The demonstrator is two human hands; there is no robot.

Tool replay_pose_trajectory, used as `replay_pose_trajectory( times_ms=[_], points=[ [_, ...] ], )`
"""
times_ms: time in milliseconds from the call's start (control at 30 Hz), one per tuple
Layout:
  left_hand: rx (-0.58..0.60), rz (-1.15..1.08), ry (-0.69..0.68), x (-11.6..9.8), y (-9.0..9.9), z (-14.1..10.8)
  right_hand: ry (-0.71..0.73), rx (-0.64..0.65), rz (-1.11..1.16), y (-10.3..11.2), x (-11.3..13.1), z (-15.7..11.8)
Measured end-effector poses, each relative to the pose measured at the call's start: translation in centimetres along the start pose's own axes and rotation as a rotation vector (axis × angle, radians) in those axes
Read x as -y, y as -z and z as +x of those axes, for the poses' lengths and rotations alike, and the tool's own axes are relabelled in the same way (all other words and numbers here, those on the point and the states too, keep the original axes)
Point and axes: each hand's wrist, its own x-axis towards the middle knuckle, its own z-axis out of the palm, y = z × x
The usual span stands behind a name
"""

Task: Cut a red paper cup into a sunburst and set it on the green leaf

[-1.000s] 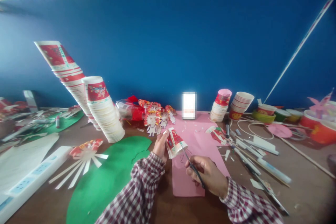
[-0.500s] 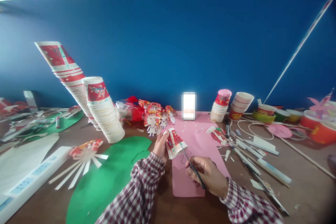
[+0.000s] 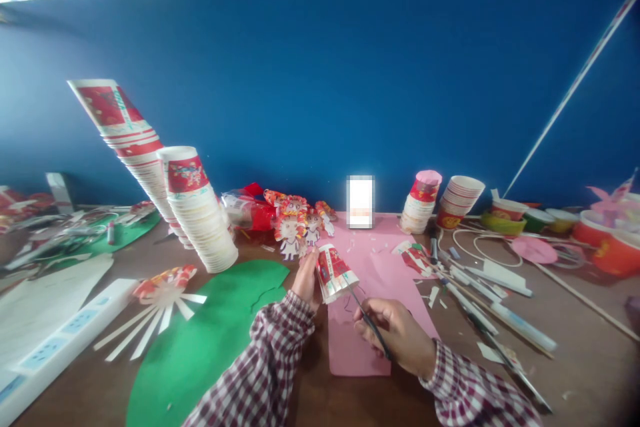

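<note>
A red and white paper cup [image 3: 334,269] is tilted over the pink sheet [image 3: 357,353], its lower side slit into strips. My left hand [image 3: 305,280] holds it from the left, fingers partly hidden behind it. Dark-handled scissors [image 3: 373,327] are gripped in my right hand [image 3: 395,333], their blades reaching the cup's lower right edge. Behind the cup lie paper figures [image 3: 291,230] with red and orange heads. A cut piece with fanned white strips [image 3: 165,297] rests on the left.
Two tall cup stacks [image 3: 200,213] lean at the left, beside a green sheet [image 3: 200,340] and a white power strip [image 3: 65,340]. Shorter stacks [image 3: 421,203] stand behind at the right. Pens, a brush and paper scraps [image 3: 493,280] litter the right side, with bowls [image 3: 617,251] beyond.
The cup has turned slightly in my left hand, and the fingertips have shifted on its rim. My right hand stays almost in place with the scissors at the cup's edge.
</note>
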Motion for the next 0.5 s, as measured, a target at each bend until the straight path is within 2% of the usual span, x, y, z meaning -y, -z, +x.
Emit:
replay_pose_trajectory(
  times_ms=[500],
  points=[
    [-0.043,-0.079,-0.012,0.05,0.10,0.13,0.018,-0.036,-0.051,0.03,0.36,-0.12]
  ],
)
